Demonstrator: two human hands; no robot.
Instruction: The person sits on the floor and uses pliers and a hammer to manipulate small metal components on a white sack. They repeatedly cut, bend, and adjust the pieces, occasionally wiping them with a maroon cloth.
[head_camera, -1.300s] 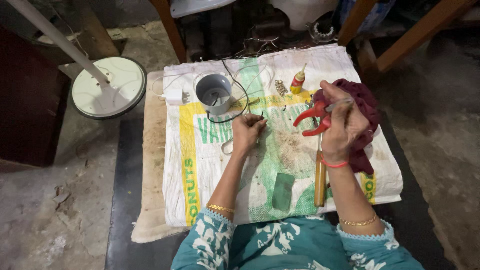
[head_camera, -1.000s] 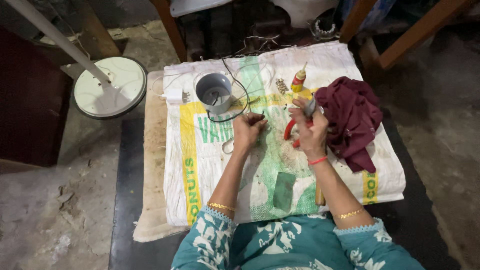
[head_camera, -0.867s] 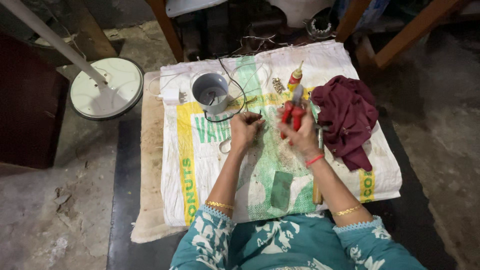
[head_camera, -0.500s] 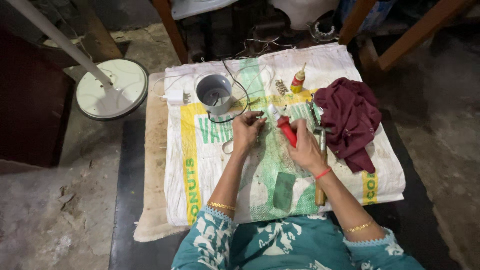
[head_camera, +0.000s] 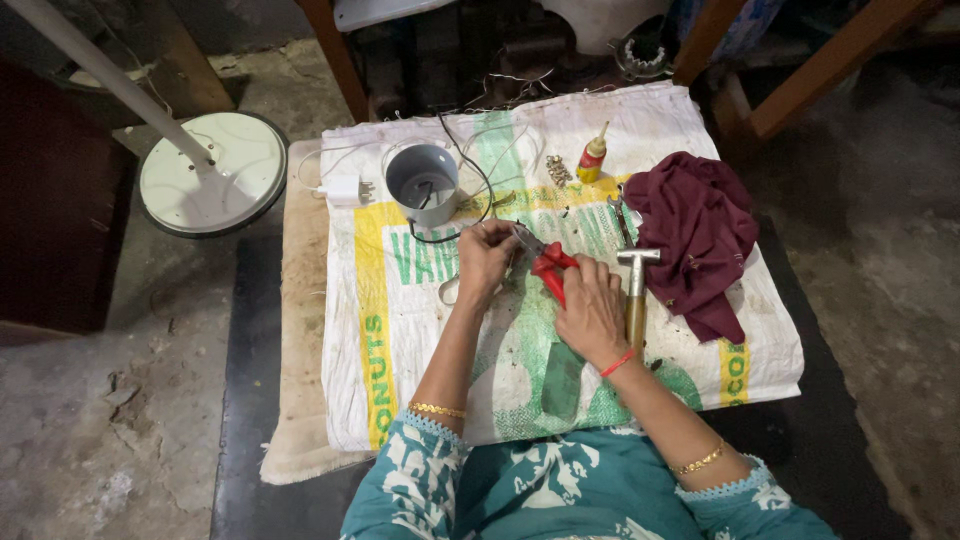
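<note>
Moved leftward from the maroon cloth (head_camera: 695, 235) over the last second or so, the right hand (head_camera: 592, 312) now sits at the middle of the woven sack (head_camera: 420, 330), clenched around the red-handled pliers (head_camera: 545, 265) — I see the red grips poking out from under the fingers and the grey nose aimed far and left. That nose meets the left hand (head_camera: 487, 262), whose fingers are pinched together on something too small for me to make out; the two hands are almost touching. From my remote seat, both wrists carry bangles, and a red band rings the right wrist.

Just right of the right hand lies a hammer (head_camera: 636, 285) with a wooden handle, its metal head toward the far side, close against the cloth's edge. A small spanner (head_camera: 618, 215) lies just beyond it. Farther off, a grey cup (head_camera: 422, 183) stands upright on the sack with a black wire (head_camera: 470, 195) looping out of it and curving toward the left hand. A white plug adapter (head_camera: 345, 189) rests left of the cup, and a small red-and-yellow bottle (head_camera: 593, 158) stands at the far side, a heap of small metal bits (head_camera: 557, 170) beside it. Off the sack to the far left — on the concrete floor — stands a round white fan base (head_camera: 212, 172) with its pole.
</note>
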